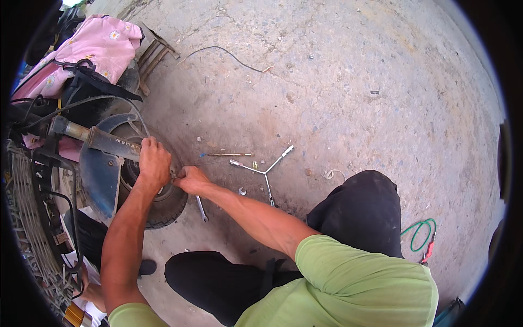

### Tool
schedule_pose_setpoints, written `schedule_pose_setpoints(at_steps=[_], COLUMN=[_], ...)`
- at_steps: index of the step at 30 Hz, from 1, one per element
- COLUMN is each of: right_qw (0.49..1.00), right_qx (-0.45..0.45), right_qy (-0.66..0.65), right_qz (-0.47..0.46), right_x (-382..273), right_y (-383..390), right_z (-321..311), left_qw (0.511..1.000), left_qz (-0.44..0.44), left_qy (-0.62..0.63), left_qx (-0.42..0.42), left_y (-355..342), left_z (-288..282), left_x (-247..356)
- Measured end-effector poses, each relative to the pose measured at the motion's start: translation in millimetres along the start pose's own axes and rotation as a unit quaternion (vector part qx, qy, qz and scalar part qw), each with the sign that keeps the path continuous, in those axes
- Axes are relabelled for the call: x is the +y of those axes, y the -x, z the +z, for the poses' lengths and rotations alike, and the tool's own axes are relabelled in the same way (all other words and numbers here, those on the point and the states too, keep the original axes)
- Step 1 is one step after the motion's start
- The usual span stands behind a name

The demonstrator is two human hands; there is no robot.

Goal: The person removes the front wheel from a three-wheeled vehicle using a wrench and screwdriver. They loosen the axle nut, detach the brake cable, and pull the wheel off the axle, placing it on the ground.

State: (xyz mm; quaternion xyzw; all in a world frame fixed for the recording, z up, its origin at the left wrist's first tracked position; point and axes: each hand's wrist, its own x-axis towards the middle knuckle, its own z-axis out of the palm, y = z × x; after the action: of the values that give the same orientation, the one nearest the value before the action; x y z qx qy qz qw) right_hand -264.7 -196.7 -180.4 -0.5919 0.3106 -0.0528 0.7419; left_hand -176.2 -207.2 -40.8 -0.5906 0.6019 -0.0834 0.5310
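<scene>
My left hand [154, 162] grips the lower end of a metal front fork [109, 140] on a two-wheeler. My right hand [189, 179] is closed beside the wheel hub, near a thin wire; what its fingers hold is hidden. The black tyre [166, 210] stands under a dark, scuffed mudguard [98, 180]. A cable [139, 114] curves down to the hub. Beside the wheel lie a spanner [202, 210], a smaller wrench [242, 191], a three-arm socket wrench [265, 173] and a long thin tool [229, 154].
A pink flowered cover [101, 43] drapes over the vehicle, above a wire basket [24, 207]. A small wooden stool [152, 57] stands behind. A loose wire [234, 54] and a green hose [419, 229] lie on the concrete floor [354, 109]. Another person's arm [90, 291] shows at lower left.
</scene>
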Motion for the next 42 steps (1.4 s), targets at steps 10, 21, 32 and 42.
schedule_pose_setpoints(at_steps=[10,21,32,42], right_qw=[0.969,0.939,0.920,0.920], right_qx=[-0.057,-0.133,-0.173,-0.187], right_qy=[-0.227,-0.297,-0.334,-0.324], right_qz=[0.076,0.113,0.109,0.119], right_x=[8,25,16,14], right_y=[-1,-11,-6,0], right_z=[8,9,0,-6], left_qw=[0.999,0.999,0.997,0.994], left_qz=[0.003,0.020,0.057,0.087], left_qy=[0.036,0.004,-0.048,-0.020], left_qx=[0.023,-0.030,-0.017,-0.061], left_y=[0,9,10,-10], left_z=[11,-1,8,13], left_x=[-1,-1,2,4])
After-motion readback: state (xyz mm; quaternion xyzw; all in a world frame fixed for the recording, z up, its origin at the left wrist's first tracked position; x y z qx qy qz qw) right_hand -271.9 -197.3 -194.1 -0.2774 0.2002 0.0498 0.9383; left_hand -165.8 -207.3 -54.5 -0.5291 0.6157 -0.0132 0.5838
